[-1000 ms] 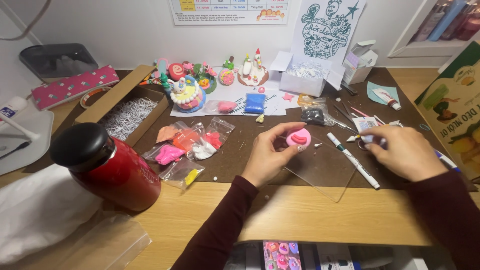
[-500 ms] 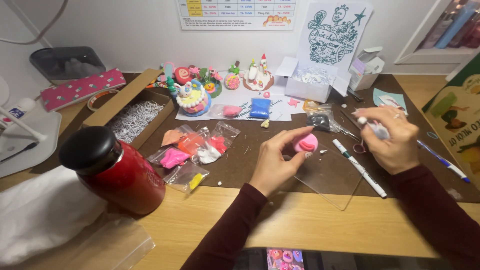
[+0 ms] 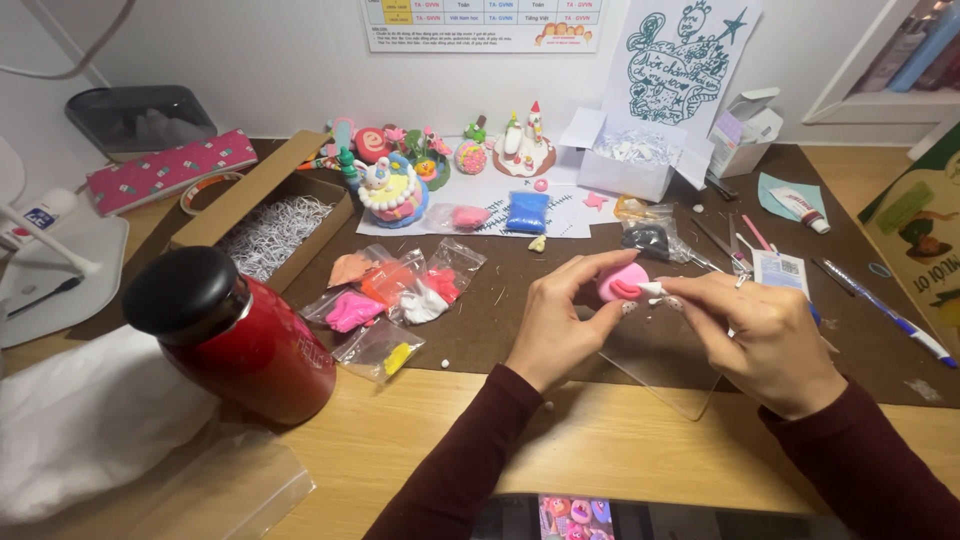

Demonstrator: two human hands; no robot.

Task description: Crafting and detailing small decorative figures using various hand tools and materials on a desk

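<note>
A pale chart (image 3: 483, 22) and a teal cut-paper sign (image 3: 688, 62) hang on the wall; clear clay bags (image 3: 400, 290) lie by our red flask (image 3: 235, 335). Since half a second ago our right hand (image 3: 765, 345) has come in, pinching a white tool (image 3: 652, 290) against the soft pink clay (image 3: 622, 280) that our left hand (image 3: 560, 325) grips above the mat (image 3: 500, 320).

A red bottle (image 3: 240, 345) with a black cap stands left of clay bags (image 3: 395, 295) and a shred-filled cardboard box (image 3: 270, 225).
</note>
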